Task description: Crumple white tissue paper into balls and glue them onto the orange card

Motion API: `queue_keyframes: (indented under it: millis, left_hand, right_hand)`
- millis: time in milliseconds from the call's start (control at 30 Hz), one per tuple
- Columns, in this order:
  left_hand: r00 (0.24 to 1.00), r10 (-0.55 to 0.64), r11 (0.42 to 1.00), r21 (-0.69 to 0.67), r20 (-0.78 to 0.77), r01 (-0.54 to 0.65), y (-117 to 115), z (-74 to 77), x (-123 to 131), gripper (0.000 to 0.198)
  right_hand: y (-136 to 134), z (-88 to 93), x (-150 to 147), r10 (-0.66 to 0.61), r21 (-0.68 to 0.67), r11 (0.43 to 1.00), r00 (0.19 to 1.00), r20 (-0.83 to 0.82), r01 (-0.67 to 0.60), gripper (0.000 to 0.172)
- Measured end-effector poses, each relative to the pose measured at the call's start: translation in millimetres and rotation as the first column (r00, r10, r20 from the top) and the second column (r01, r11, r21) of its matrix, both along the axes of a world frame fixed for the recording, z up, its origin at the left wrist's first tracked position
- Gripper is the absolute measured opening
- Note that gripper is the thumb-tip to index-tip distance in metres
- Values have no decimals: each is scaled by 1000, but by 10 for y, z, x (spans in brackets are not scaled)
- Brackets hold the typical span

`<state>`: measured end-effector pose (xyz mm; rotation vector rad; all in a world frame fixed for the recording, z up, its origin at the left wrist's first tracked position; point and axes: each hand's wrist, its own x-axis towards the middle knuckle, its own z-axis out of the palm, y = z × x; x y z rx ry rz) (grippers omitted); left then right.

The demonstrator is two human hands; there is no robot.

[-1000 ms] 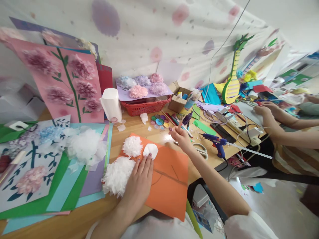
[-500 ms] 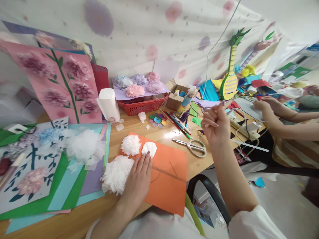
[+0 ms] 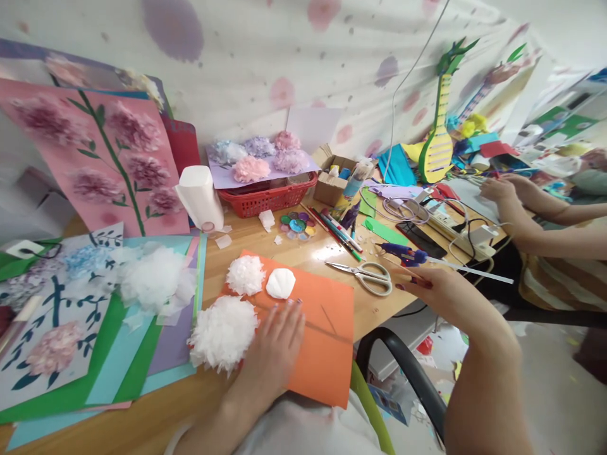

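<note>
your left hand point(image 3: 279, 341) slid back: fingers flat, released on the orange sheet point(image 3: 327, 366), white disc point(image 3: 280, 283) just past the fingertips. your right hand point(image 3: 441, 294) dropped beside the scissors point(image 3: 367, 276); can't tell its grip.

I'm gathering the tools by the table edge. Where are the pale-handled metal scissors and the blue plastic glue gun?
Pale-handled metal scissors point(image 3: 359, 273): head view, at the pivot where the blades meet the handles.
Blue plastic glue gun point(image 3: 403, 253): head view, on the middle of its body.

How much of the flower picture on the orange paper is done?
Done: two fluffy white flowers on the orange paper. In hand: left hand presses the paper, right hand hovers near the scissors. Left: the third white piece is flat, pencil lines bare.
</note>
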<state>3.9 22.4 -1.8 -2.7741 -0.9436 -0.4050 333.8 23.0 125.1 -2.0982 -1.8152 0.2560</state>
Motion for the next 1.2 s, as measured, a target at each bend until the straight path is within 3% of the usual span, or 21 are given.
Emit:
queue_keyframes:
  millis: [100, 167, 300, 400, 467, 567, 700, 767, 900, 1000, 1200]
  left_hand:
    - [970, -240, 960, -143, 27, 241, -151, 46, 104, 64]
    - [952, -302, 932, -194, 46, 305, -230, 60, 171, 75]
    - [935, -347, 928, -115, 72, 353, -257, 118, 192, 40]
    - [907, -360, 906, -153, 218, 396, -206, 269, 51, 31]
    - [897, -282, 888, -260, 341, 378, -183, 401, -104, 32]
    - [902, -153, 862, -392, 403, 321, -206, 548, -373, 44]
    - [903, -16, 891, -404, 429, 207, -306, 548, -729, 37]
    - [911, 31, 915, -379, 411, 140, -344, 502, -903, 28]
    - [909, 140, 927, -374, 392, 18, -358, 412, -1198, 32]
    - [893, 210, 910, -414, 399, -29, -344, 312, -1270, 39]
    - [818, 350, 847, -528, 458, -67, -369, 143, -994, 49]
  right_hand:
    - [-47, -104, 18, -63, -2, 998, 998, 19, 63, 56]
    - [-37, -146, -31, -153, 36, 988, 988, 37, 152, 63]
    - [37, -155, -185, -228, 170, 961, 973, 31, 219, 70]
    - [103, -165, -282, -229, 135, 965, 973, 1, 227, 73]
    - [138, -202, -352, -191, 85, 977, 980, -55, 195, 76]
    - [164, -286, -503, -80, 137, 985, 980, -183, 106, 78]
    - [137, -377, -725, 31, 173, 983, 877, -480, 59, 71]
    - [109, -409, -779, 58, 180, 982, 833, -550, 51, 72]
    - [75, -477, -748, 79, 191, 982, 880, -469, 13, 78]
    - [93, -526, -711, 133, 246, 968, 932, -338, -49, 76]
    - [191, -615, -818, 139, 315, 948, 954, -264, -51, 40]
